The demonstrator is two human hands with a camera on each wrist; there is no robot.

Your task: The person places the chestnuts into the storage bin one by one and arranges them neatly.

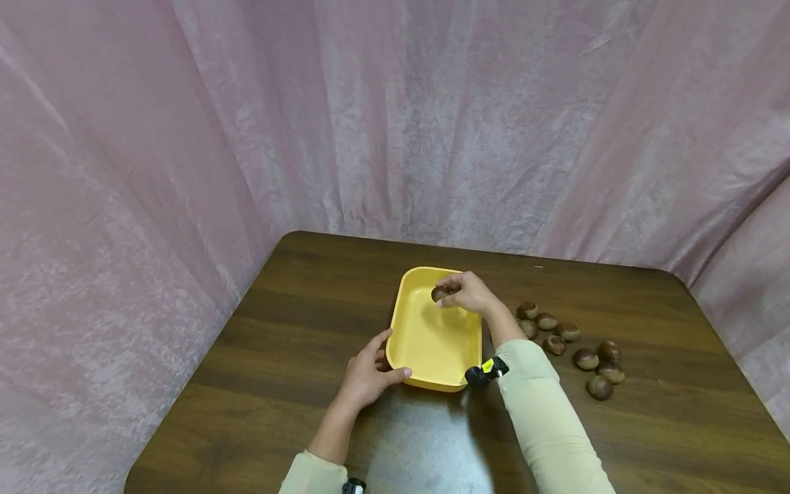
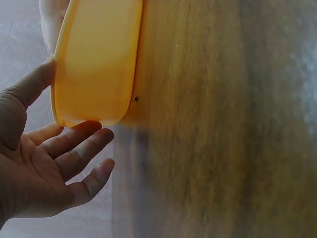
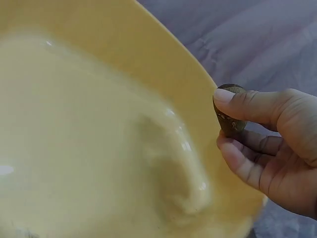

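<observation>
A yellow plastic tray (image 1: 426, 346) rests on the wooden table, its visible floor bare. My left hand (image 1: 364, 376) holds the tray's near left corner, thumb at the rim and fingers against the outer wall; in the left wrist view several fingertips (image 2: 91, 126) touch that wall. Over the tray's far right part, my right hand (image 1: 472, 295) pinches a brown chestnut (image 3: 230, 116) between thumb and fingers, above the tray floor. Several more chestnuts (image 1: 555, 344) lie loose on the table to the right of the tray, beyond the right forearm.
The dark wooden table (image 1: 296, 309) has rounded corners. A pink velvet curtain (image 1: 382, 137) hangs behind it and along its sides. A small black wrist camera (image 1: 484, 374) on the right sleeve hangs close to the tray's near right corner.
</observation>
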